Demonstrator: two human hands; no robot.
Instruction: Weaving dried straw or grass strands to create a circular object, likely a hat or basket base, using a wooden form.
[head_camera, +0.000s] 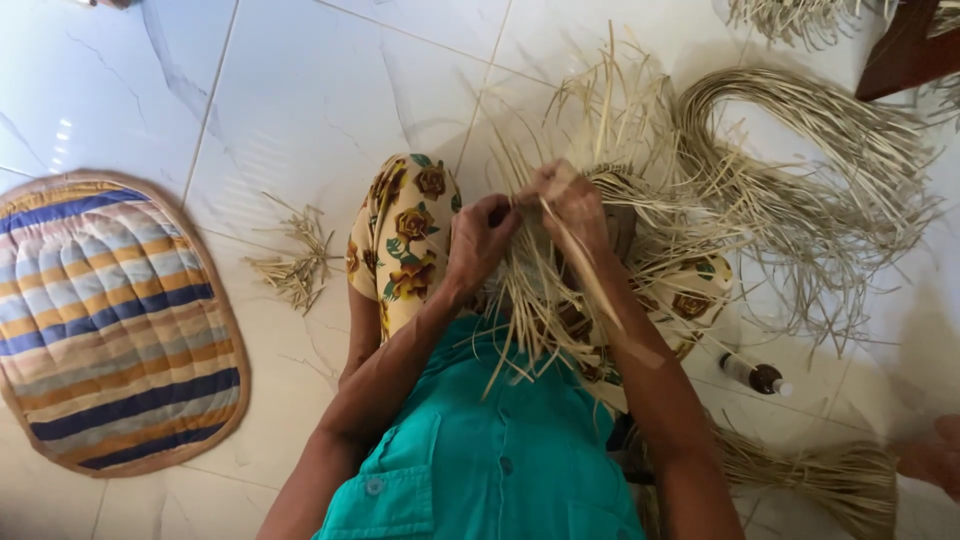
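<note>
Over the lap, above white floor tiles (300, 90): both hands (480, 240) (572, 205) pinched on pale dry straw strips (560, 290) of half-woven work, likely light, springy, brittle, best gripped close to the weave.

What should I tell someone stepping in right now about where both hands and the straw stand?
Left hand: closed on pale straw strands at the edge of the woven piece, over the knees.
Right hand: pinching a flat strand that runs down toward the lap.
Things: the woven piece rests on the lap, loose ends sticking out all round. A long curved bundle of straw lies on the tiled floor to the right; a second bundle by the right elbow; short cuttings to the left, near a striped mat. A small bottle lies by the right knee.
Done: part of the piece is woven.
Left: many strands hang unwoven.
</note>
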